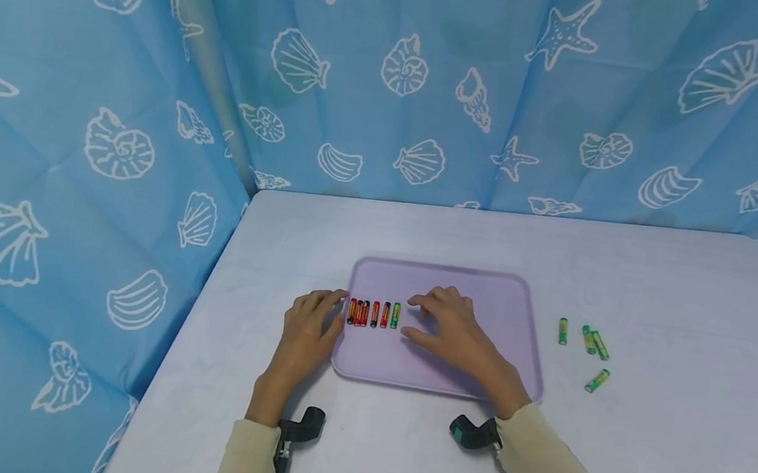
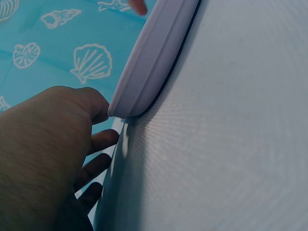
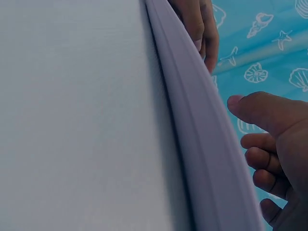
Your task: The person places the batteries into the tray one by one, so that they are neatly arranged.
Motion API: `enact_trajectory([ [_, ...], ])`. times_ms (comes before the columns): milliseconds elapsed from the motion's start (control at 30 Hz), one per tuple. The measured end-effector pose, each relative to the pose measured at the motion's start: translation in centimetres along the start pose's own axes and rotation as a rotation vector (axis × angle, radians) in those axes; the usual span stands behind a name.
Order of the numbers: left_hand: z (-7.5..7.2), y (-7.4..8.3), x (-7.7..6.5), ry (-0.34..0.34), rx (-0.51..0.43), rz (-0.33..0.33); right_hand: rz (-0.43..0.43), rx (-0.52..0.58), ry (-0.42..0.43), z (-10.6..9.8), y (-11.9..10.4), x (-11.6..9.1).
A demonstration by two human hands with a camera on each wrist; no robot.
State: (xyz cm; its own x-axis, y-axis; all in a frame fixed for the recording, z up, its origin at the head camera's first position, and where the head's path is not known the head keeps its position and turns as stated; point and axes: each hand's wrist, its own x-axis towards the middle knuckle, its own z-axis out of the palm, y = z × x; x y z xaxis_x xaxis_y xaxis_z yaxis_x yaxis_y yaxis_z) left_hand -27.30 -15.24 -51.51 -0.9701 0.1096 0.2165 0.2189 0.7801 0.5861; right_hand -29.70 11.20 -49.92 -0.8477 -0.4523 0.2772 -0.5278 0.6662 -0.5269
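Observation:
A row of small batteries lies side by side in the left half of a lilac tray (image 1: 461, 375): several red batteries (image 1: 375, 314) and, at the row's right end, one green battery (image 1: 396, 316). My left hand (image 1: 307, 331) is at the tray's left rim, thumb and index finger spread beside the leftmost red battery. In the left wrist view, its thumb (image 2: 98, 105) reaches the tray's corner edge. Over the tray, right of the green battery, my right hand (image 1: 455, 335) has thumb and index finger apart with nothing between them. The tray's side hides the batteries from both wrist views.
Several loose green batteries (image 1: 563, 332) lie on the white tabletop (image 1: 666, 425) to the right of the tray. A blue curtain (image 1: 379, 112) with shell prints hangs behind and along the left of the table. Each wrist carries a black camera mount (image 1: 474, 433).

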Motion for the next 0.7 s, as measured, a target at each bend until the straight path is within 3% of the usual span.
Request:
enact_trajectory([
  [233,0.2,0.1,0.1,0.005,0.012,0.016,-0.004,-0.021,0.054,-1.6,0.7,-2.9],
  [433,0.2,0.1,0.0,-0.012,0.004,0.011,-0.014,-0.052,0.148,-2.8,2.0,-5.8],
  [700,-0.1,0.0,-0.1,-0.021,0.001,0.001,0.047,-0.07,0.276,-4.8,3.8,-9.9],
])
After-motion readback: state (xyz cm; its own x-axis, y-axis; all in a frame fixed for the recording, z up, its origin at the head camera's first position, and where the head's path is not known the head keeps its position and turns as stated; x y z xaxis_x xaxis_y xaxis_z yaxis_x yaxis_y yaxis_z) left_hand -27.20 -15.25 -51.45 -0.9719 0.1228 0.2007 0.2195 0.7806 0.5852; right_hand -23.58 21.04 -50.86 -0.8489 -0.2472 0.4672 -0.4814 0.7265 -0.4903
